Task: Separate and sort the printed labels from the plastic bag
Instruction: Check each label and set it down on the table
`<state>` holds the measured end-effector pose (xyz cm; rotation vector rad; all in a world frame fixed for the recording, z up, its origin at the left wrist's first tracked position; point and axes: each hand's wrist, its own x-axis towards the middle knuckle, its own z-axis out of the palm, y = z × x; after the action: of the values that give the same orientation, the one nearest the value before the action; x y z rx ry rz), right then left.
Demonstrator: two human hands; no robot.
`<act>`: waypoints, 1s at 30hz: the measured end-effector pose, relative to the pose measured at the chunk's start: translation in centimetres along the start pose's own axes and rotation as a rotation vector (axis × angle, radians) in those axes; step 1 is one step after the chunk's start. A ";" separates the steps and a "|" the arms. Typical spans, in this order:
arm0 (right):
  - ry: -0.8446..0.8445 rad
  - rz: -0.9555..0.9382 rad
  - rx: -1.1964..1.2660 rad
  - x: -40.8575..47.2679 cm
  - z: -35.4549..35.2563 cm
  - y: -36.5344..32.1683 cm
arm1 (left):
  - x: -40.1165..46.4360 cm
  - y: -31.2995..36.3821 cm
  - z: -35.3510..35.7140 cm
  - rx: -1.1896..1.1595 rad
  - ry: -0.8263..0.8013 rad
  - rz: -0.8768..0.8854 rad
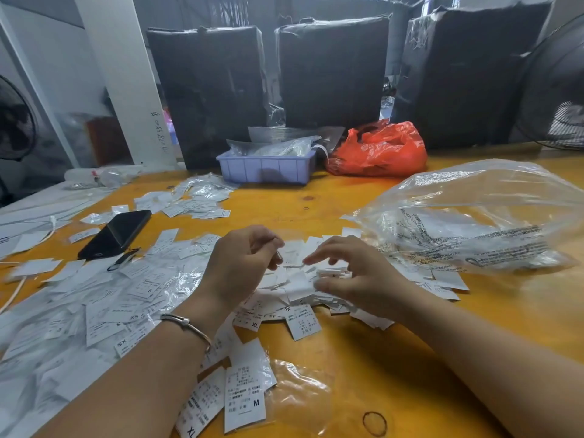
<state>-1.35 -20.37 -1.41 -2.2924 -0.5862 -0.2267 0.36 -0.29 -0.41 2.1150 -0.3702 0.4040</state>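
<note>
The clear plastic bag lay on its side on the right of the yellow table, its long axis running roughly left to right and its crumpled mouth seemingly turned left toward the hands — the folds made that hard to confirm. White printed labels spilled from that end in a loose heap at the centre, most lying flat, their long edges pointing every which way; a few near the front showed XL and M size marks. The left hand hovered over the heap with its fingers curled, thumb and forefinger apparently pinching something small, though blur hid what it was. The right hand reached in from the right with fingers spread and fairly straight, the fingertips just above or brushing the top labels — holding nothing that showed. A wider scatter of labels covered the left side, around a black phone. Behind stood a lilac tray and a red bag.
</note>
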 end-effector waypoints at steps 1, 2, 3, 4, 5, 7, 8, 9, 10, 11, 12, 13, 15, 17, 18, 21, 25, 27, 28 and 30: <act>-0.051 -0.045 -0.090 0.0 0.2 0.0 | 0.1 -0.2 0.0 -0.011 0.032 -0.028; -0.088 -0.081 -0.169 0.0 0.4 0.0 | 0.2 -0.3 -0.1 -0.024 0.056 -0.051; -0.102 -0.103 -0.226 0.1 0.5 -0.1 | 0.2 -0.4 -0.1 -0.041 0.071 -0.070; -0.095 -0.114 -0.252 0.1 0.6 -0.1 | 0.3 -0.4 -0.2 -0.055 0.078 -0.084; -0.074 -0.123 -0.251 0.1 0.6 -0.1 | 0.3 -0.4 -0.2 -0.066 0.080 -0.094; -0.017 -0.148 -0.210 0.1 0.6 0.0 | 0.2 -0.4 -0.3 -0.091 0.079 -0.111; 0.013 -0.153 -0.179 0.1 0.5 0.1 | 0.2 -0.3 -0.2 -0.101 0.082 -0.116; 0.041 -0.144 -0.132 0.1 0.4 0.0 | 0.2 -0.3 -0.2 -0.102 0.090 -0.117; 0.068 -0.121 -0.072 0.2 0.2 0.0 | 0.2 -0.2 -0.2 -0.094 0.102 -0.112; 0.098 -0.087 -0.005 0.2 -0.1 -0.1 | 0.1 -0.2 -0.2 -0.079 0.115 -0.103; 0.132 -0.049 0.061 0.2 -0.4 -0.1 | 0.1 -0.2 -0.2 -0.065 0.127 -0.091; 0.168 -0.012 0.124 0.3 -0.7 -0.1 | 0.1 -0.1 -0.2 -0.055 0.137 -0.081; 0.230 0.043 0.270 0.4 -1.1 0.0 | 0.1 0.0 -0.3 -0.059 0.141 -0.080; 0.268 0.085 0.397 0.4 -1.4 0.2 | 0.0 0.0 -0.3 -0.087 0.130 -0.100; 0.279 0.097 0.442 0.3 -1.5 0.4 | 0.0 0.1 -0.2 -0.100 0.123 -0.111; 0.301 0.105 0.536 0.3 -1.8 0.7 | -0.1 0.3 -0.2 -0.119 0.116 -0.121; 0.313 0.084 0.639 0.3 -2.1 0.5 | -0.1 0.5 -0.3 -0.199 0.079 -0.110; 0.300 0.076 0.658 0.2 -2.2 0.5 | -0.2 0.7 -0.3 -0.224 0.040 -0.092; 0.293 0.071 0.652 0.2 -2.2 0.5 | -0.2 0.7 -0.3 -0.232 0.021 -0.081; 0.291 0.057 0.615 0.1 -2.3 0.4 | -0.3 0.8 -0.2 -0.237 -0.009 -0.056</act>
<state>-1.04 -22.21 0.04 -1.6413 -0.3717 -0.2979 -0.24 -0.54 0.13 1.8925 -0.3455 0.3019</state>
